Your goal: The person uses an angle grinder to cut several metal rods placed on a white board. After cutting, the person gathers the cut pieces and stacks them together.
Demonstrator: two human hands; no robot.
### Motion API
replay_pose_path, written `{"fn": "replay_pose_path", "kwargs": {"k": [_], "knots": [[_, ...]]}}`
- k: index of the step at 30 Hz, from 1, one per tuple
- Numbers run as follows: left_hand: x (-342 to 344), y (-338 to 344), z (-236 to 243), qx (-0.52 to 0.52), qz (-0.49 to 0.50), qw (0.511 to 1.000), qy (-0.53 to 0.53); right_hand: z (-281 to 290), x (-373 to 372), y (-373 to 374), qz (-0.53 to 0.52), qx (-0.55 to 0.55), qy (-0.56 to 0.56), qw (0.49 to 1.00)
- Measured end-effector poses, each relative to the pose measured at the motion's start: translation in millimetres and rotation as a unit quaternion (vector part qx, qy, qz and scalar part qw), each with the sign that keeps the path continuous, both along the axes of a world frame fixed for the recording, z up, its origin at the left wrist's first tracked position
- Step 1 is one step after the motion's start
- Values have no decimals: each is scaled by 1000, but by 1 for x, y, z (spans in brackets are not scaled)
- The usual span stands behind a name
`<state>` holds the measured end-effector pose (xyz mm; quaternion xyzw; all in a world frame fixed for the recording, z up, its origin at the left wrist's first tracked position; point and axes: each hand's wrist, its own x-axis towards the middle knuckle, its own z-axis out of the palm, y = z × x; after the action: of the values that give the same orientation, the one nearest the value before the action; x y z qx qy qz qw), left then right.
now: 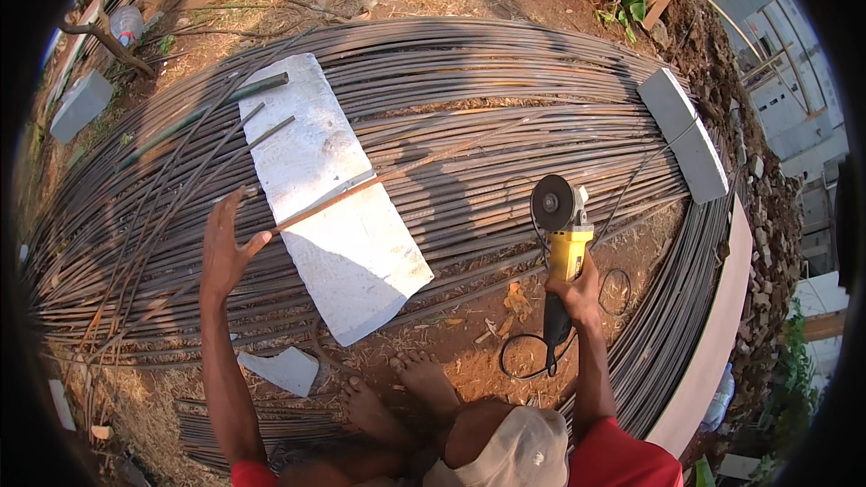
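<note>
My left hand (233, 236) has its fingers apart over the steel rods, thumb at a rusty rod (325, 203) lying across a long pale slab (343, 280). My right hand (573, 293) grips a yellow and black angle grinder (566, 251) with a dark disc facing up and a cord trailing in loops. Short rods and a green pipe (255, 90) rest on the slab's upper part, and a groove crosses its middle.
Long rebar bundles (469, 72) cover the ground, with a concrete block (677, 135) on them. My bare feet (379, 397) are near a broken slab piece (280, 367). A grey block (79, 106) lies left, a pale board (717, 307) and rubble (758, 252) right.
</note>
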<state>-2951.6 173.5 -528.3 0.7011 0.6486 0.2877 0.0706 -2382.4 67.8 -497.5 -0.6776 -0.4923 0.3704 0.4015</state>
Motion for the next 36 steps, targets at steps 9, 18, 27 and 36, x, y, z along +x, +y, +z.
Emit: {"fn": "replay_pose_path", "kwargs": {"k": [9, 18, 27, 36], "knots": [[-77, -63, -67, -86, 69, 993, -32, -25, 19, -20, -34, -6, 23, 999], [-75, -26, -57, -136, 75, 987, -41, -21, -9, -7, -27, -26, 13, 999], [-35, 16, -6, -110, 51, 990, 75, -23, -16, -10, -21, -27, 17, 999], [-35, 24, 30, -110, 33, 981, 158, -20, -14, -11, -31, -25, 7, 999]]}}
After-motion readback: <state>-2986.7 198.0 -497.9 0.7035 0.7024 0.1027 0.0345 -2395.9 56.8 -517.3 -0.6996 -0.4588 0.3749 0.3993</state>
